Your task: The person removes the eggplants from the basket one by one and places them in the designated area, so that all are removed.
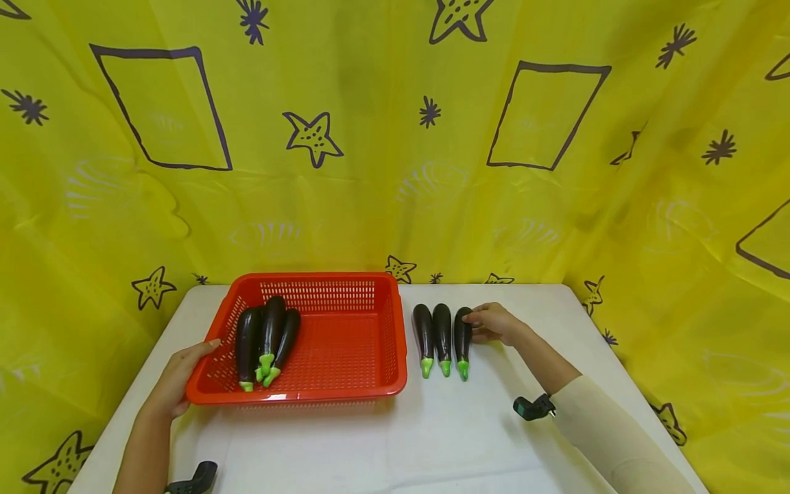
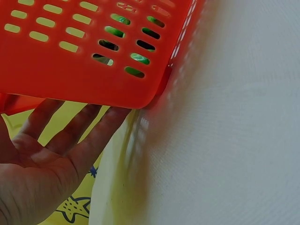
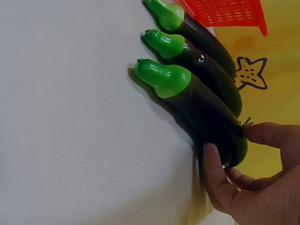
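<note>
A red plastic basket [image 1: 296, 396] with slotted walls stands on the left of the white table. My left hand [image 1: 175, 377] holds its left rim, thumb on top; in the left wrist view the fingers [image 2: 93, 136] reach beneath the rim. Inside, at the left, three dark eggplants [image 1: 273, 329] lie heaped, green stems toward me. Right of the basket, three more eggplants lie in a row. The rightmost eggplant [image 1: 462, 346] is pinched at its rounded end by my right hand [image 1: 496, 324], thumb and fingers on opposite sides in the right wrist view. The middle eggplant [image 3: 213, 77] lies close beside it.
White cloth covers the table [image 1: 457, 439]. A yellow curtain [image 1: 370, 206] with drawn stars and frames hangs behind and along both sides. Dark devices sit on the left wrist [image 1: 196, 479] and right wrist [image 1: 534, 407].
</note>
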Action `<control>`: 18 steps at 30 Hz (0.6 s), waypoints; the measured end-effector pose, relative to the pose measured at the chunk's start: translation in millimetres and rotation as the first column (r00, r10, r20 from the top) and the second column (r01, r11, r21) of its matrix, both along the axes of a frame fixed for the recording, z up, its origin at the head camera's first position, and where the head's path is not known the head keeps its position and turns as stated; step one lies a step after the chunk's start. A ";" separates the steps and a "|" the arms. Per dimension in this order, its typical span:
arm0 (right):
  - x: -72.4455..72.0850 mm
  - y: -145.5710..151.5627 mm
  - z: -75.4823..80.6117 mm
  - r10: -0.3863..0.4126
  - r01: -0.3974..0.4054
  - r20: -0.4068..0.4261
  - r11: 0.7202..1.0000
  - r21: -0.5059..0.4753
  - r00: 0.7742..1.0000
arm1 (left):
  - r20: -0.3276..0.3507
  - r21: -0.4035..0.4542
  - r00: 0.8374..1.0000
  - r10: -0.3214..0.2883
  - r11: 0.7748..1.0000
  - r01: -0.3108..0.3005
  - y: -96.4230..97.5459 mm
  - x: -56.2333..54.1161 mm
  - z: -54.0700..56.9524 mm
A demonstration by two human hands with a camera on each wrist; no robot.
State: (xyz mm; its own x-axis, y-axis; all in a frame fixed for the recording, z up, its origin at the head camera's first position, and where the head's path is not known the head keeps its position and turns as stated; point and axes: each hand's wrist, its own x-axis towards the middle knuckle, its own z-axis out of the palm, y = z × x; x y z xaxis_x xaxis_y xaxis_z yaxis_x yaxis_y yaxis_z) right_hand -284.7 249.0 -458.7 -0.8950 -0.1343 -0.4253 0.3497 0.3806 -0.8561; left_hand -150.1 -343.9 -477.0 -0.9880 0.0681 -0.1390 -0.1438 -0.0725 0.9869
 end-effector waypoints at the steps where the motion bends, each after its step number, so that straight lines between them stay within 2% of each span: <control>1: 0.0 0.0 -0.1 0.000 0.000 0.000 1.000 -0.006 1.000 | 0.000 -0.001 1.000 0.000 1.000 0.000 0.0 -0.1 0.0; 9: -0.9 -1.1 0.5 0.014 -0.014 -0.008 0.999 -0.034 1.000 | -0.001 -0.006 1.000 -0.003 1.000 0.003 -0.2 -0.4 0.2; 18: -1.4 -2.2 1.1 0.030 -0.030 -0.005 0.999 0.042 1.000 | 0.011 -0.017 1.000 0.009 1.000 -0.009 1.3 0.1 1.9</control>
State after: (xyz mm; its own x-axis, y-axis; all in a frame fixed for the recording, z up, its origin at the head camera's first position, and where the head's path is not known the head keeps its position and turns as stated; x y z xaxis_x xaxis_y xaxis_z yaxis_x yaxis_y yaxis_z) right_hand -286.1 246.7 -457.6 -0.8932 -0.1436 -0.4262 0.3327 0.4267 -0.8410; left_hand -150.0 -342.6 -475.1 -0.9869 0.0569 -0.1507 -0.1539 -0.0566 0.9865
